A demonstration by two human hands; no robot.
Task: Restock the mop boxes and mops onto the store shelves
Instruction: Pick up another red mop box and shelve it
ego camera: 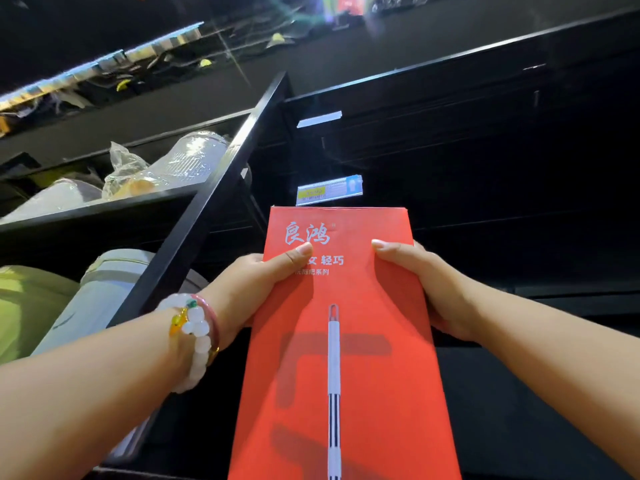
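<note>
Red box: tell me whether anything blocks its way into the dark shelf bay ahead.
Nothing visible does. The red box is held by the left hand and right hand, its far end just below the price tag on the shelf edge. The bay behind is too dark to rule out stock inside.

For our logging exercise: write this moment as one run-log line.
step: shelving | left hand: grip on red mop box | right hand: grip on box | box end: toward dark shelf, near price tag
</note>
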